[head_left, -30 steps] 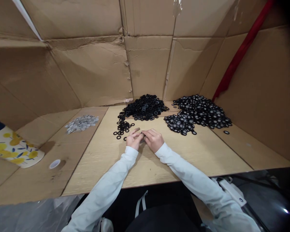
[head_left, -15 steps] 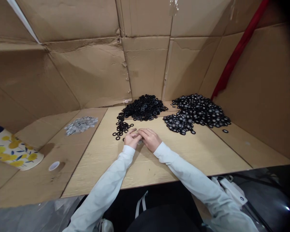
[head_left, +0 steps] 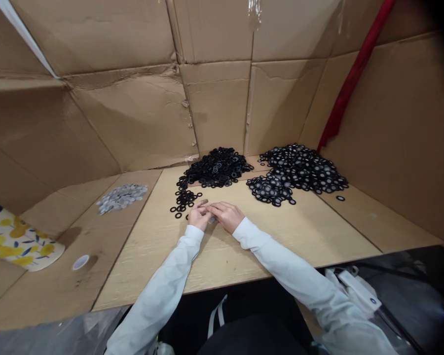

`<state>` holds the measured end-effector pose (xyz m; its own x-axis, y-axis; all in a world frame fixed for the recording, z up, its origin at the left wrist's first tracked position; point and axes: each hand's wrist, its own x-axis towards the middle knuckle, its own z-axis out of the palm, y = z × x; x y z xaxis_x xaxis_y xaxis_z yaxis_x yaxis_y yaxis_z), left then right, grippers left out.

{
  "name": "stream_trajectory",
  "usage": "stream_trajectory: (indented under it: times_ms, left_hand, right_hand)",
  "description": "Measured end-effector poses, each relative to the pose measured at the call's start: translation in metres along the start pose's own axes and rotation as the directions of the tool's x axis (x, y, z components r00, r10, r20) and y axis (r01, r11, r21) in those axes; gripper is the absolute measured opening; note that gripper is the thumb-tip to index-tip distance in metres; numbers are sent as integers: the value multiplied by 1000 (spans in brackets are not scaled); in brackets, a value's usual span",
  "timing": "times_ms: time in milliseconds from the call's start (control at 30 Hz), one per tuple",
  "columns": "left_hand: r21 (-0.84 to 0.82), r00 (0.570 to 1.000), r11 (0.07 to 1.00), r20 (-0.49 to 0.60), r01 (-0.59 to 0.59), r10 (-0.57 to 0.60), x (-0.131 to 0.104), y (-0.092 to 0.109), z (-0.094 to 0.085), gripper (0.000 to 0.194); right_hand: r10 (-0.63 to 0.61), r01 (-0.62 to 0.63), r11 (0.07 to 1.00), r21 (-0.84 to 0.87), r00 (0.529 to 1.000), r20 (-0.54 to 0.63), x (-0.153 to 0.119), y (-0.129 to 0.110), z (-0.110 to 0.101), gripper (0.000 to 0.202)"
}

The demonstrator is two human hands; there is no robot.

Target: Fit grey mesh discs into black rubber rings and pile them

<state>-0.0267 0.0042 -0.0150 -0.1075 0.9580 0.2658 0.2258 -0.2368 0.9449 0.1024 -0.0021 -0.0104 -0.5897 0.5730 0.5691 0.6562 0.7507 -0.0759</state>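
My left hand [head_left: 199, 217] and my right hand [head_left: 227, 216] meet over the pale board [head_left: 237, 261], fingertips pinched together. What they pinch is mostly hidden by the fingers. A bit of a greyish disc [head_left: 212, 220] shows just below the fingertips; whether it is held or lies on the board I cannot tell. Close to the left fingers are loose black rings [head_left: 185, 198], trailing from a heap of black rings [head_left: 222, 167] behind. Right of my hands lies a smaller pile of black rings with grey centres [head_left: 270, 190], joined to a larger heap [head_left: 307, 170] of the same.
On the left, thin grey discs [head_left: 122, 197] lie piled on cardboard. Nearer stand a white round cap [head_left: 80, 262] and a flower-patterned cylinder [head_left: 25, 241]. Cardboard walls [head_left: 214, 108] close off the back and sides. A red strip [head_left: 346, 93] hangs at the right.
The view has shifted slightly. Both hands stay pinched together at the same place, with small finger movements, and the greyish disc below them shows a little more.
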Motion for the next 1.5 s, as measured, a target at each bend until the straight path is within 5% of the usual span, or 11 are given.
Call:
stream_trajectory:
  times_ms: [400, 767, 867, 1033, 1500]
  left_hand:
    - [-50, 997, 998, -56, 45, -48, -2, -1, 4, 9]
    - [-87, 992, 991, -64, 105, -111, -6, 6, 7, 6]
    - [-92, 991, 989, -54, 116, -121, -5, 5, 6, 6]
    - [-119, 995, 988, -23, 96, -100, -4, 5, 4, 8]
    - [-87, 995, 992, -44, 91, -95, -4, -4, 6, 4]
  right_hand:
    - [212, -203, 974, -105, 973, 94, -1, -7, 2, 23]
    - [291, -259, 946, -193, 943, 159, 2, -13, -1, 19]
    - [244, -232, 967, -108, 962, 121, 1, -9, -1, 20]
    - [11, -13, 989, 144, 1000, 12, -2, 6, 2, 35]
    - [178, -178, 984, -3, 983, 39, -4, 9, 1, 27]
